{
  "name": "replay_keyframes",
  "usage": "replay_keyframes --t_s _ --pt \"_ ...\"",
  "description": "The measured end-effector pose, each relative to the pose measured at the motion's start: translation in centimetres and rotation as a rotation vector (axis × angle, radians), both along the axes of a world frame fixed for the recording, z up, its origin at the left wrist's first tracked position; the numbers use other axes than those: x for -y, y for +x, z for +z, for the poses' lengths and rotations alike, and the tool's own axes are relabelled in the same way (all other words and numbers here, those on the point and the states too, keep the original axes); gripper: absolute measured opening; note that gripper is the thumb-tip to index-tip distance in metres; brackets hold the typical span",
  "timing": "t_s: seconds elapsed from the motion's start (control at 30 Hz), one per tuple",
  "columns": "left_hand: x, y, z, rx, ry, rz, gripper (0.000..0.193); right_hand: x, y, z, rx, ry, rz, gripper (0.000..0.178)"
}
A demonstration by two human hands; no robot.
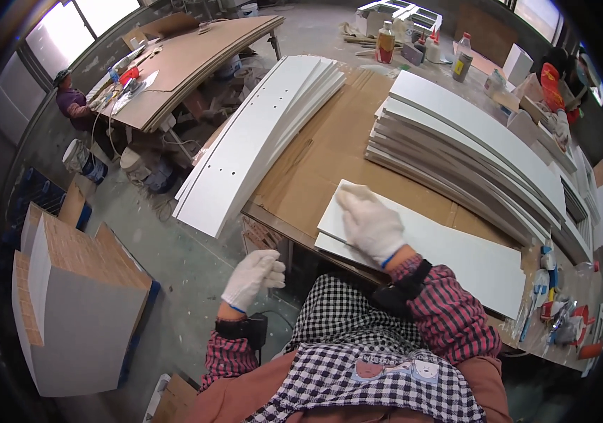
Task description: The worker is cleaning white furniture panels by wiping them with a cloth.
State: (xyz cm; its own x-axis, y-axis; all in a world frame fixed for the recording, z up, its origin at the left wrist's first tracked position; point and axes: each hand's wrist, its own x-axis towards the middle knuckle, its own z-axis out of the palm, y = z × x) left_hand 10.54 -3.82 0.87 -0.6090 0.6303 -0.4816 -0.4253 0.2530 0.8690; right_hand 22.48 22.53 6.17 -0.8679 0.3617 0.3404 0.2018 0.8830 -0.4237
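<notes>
Black-and-white checked cloth apron [305, 374] lies nearest in the head view. Beyond it, the white-gloved right hand [372, 224] rests, fingers partly bent, on the left end of flat white panels [464, 259] at the near edge of the brown cardboard-covered counter [330, 144]; anything under its palm is hidden. The white-gloved left hand [253, 280] hangs beside the counter, fingers curled, contents impossible to tell. Wiping or smoothing seems underway; the next move calls for even pressure.

Glaring window [55, 41], dark distorted rim
</notes>
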Motion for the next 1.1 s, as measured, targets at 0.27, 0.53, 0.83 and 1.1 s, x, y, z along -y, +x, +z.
replay_keyframes --t_s 0.27,0.53,0.83,1.1 --pt "-3.7 0.8 -0.1 -0.052 0.130 0.116 0.035 5.1 5.3 3.6 0.681 -0.766 0.443 0.036" --pt "-11.4 5.0 -0.3 -1.124 -0.303 0.011 0.057 0.9 8.4 1.8 -0.099 -0.094 0.065 0.027" --pt "-12.3 4.8 0.1 -0.952 -0.272 -0.048 0.062 -1.7 14.5 0.0 0.044 -0.078 -0.304 0.034" --pt "-12.4 5.0 0.3 -0.920 -0.228 -0.037 0.060 -13.0 35.3 -1.9 0.273 -0.032 -1.134 0.040"
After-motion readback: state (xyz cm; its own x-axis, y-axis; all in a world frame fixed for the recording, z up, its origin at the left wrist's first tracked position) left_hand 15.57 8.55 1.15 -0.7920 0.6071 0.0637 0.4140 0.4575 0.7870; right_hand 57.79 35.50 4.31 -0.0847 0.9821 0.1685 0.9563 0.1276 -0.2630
